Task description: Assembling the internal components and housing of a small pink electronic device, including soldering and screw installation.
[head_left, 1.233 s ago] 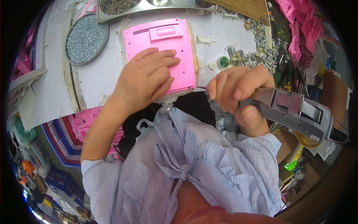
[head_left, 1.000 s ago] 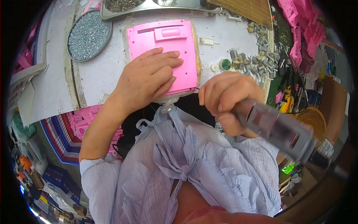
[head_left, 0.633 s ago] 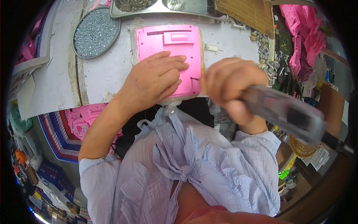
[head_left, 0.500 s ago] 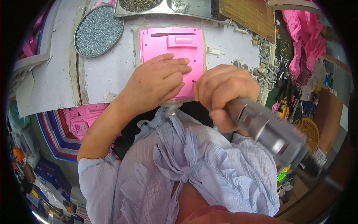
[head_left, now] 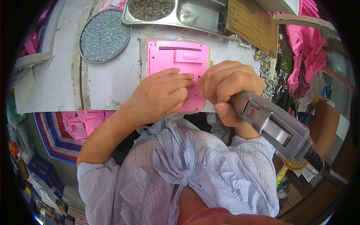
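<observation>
A pink plastic casing (head_left: 170,56) lies flat on a clear-wrapped pad at the table's near edge. A long slot, a raised block and several small holes show on its upper face. My left hand (head_left: 165,92) rests across its middle, fingers stretched out flat and holding nothing. My right hand (head_left: 234,84) is wrapped around a grey electric screwdriver (head_left: 273,123), whose cable trails off to the lower right. That hand is over the casing's right edge, beside a hole; the screwdriver's tip is hidden behind the fingers.
Behind the casing stand a round tray of silver screws (head_left: 105,35) and a metal compartment tray (head_left: 150,17) with small parts. Cardboard (head_left: 251,26) and scattered small metal pieces (head_left: 265,65) lie at right. A striped basket (head_left: 56,140) with pink parts stands at lower left.
The table and casing sit lower in the picture. Relative to the casing, my right hand with the screwdriver has shifted farther up its right edge. My left hand still lies on the casing.
</observation>
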